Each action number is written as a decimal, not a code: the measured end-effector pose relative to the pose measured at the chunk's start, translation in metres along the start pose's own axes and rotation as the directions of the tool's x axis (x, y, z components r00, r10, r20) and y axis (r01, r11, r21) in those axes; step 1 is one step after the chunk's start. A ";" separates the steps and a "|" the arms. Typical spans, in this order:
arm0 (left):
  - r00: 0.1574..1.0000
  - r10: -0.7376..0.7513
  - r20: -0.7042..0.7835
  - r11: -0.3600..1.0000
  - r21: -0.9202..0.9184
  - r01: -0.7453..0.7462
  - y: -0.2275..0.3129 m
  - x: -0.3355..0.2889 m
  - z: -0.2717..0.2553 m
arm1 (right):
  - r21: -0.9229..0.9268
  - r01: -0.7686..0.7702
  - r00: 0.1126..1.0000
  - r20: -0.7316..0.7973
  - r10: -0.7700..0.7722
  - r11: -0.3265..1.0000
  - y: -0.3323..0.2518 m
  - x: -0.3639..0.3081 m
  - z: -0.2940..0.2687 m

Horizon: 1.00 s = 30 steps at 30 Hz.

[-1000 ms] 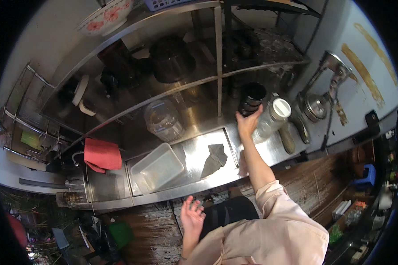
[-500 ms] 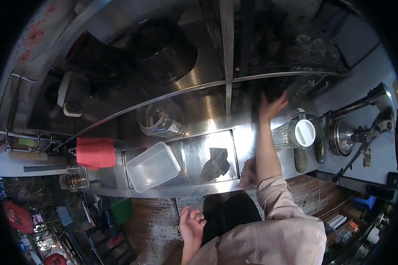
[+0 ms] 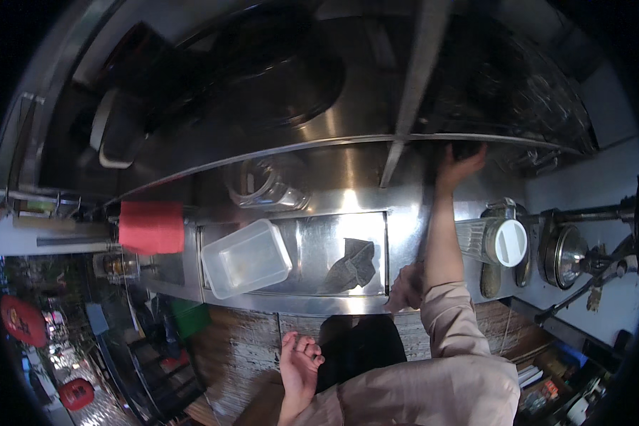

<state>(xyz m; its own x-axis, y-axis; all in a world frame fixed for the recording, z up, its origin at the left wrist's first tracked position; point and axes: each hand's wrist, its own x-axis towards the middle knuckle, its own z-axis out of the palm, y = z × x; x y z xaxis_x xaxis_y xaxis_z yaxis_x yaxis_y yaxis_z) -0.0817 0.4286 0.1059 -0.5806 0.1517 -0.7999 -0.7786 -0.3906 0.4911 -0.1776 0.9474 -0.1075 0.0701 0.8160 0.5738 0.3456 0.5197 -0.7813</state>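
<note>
My right hand [image 3: 461, 169] reaches far across the counter to the edge of the overhead shelf. Its thumb and fingers curl around something dark in the shadow, whose kind I cannot make out. Below that forearm a crumpled brownish cloth [image 3: 405, 288] lies at the counter's front edge. A glass pitcher with a white lid [image 3: 510, 243] lies or leans just right of the arm. Near my body, in front of the counter, my left hand [image 3: 302, 363] hovers palm up, fingers loosely bent and apart, holding nothing. A grey cloth [image 3: 352, 265] rests on the steel panel between the hands.
An uncovered clear plastic container [image 3: 247, 260] sits left on the steel counter [image 3: 312, 305], with a large glass jar [image 3: 266, 186] behind. A red towel [image 3: 151, 228] hangs farther left. On the right stands a metal lever press [image 3: 568, 254]. The shelf edge [image 3: 284, 150] runs overhead.
The view has shifted, so the counter's things appear moved. My right hand remains stretched to the shelf edge with the dark thing at its fingers. My left hand keeps its loose palm-up pose.
</note>
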 end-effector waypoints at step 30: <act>0.843 0.473 -0.255 0.654 -0.540 -0.530 0.340 0.028 -0.480 | 0.487 -0.429 -0.134 0.799 -0.587 0.761 -0.554 -0.660 -0.173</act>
<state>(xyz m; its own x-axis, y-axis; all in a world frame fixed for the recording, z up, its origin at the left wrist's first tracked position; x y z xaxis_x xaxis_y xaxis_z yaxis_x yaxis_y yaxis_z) -0.2480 -0.1360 0.0846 -0.7971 -0.2888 -0.5304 -0.0726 -0.8260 0.5589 -0.2533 0.0773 -0.0105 -0.9596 -0.2118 0.1854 -0.2227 0.1683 -0.9603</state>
